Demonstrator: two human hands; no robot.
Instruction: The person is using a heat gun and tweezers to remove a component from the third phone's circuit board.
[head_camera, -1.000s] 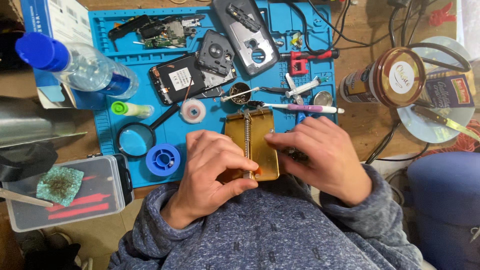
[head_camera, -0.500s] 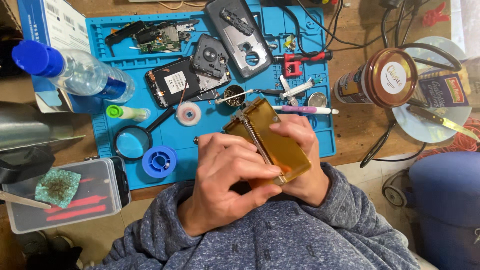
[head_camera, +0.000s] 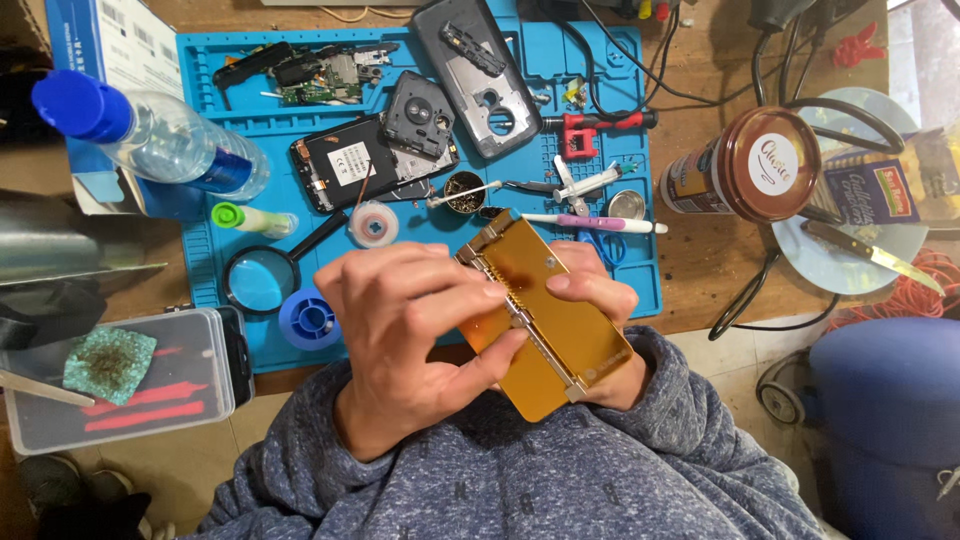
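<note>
Above the blue mat, gold plate tilted further, both hands gripping

Blue work mat, clear water bottle, magnifying glass, brown-lidded jar, clear plastic box

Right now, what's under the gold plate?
The right hand cradles the gold plate from beneath, while the left hand overlaps its near edge. The plate's underside is hidden.
</note>
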